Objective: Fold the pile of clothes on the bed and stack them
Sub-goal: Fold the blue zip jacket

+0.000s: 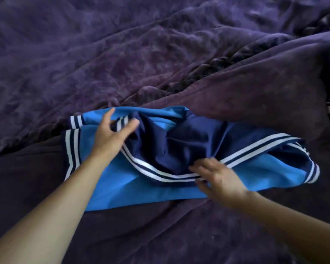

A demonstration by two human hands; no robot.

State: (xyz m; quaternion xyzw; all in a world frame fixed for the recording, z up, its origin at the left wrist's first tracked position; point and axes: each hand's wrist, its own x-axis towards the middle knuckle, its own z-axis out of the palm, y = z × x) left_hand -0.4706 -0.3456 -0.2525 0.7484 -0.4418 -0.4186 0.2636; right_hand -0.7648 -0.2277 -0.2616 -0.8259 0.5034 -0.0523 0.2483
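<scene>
A crumpled sky-blue and navy jersey (pixel 181 134) with white-striped trim lies mid-frame on a wrinkled purple bedcover (pixel 160 54). The left hand (pixel 112 135) spreads loose fingers at its ten o'clock; the right hand (pixel 219 181) rests splayed fingers at six.

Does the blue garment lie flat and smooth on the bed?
No, the blue garment is rumpled, its navy middle bunched into creases between the left hand and the right hand.
</scene>
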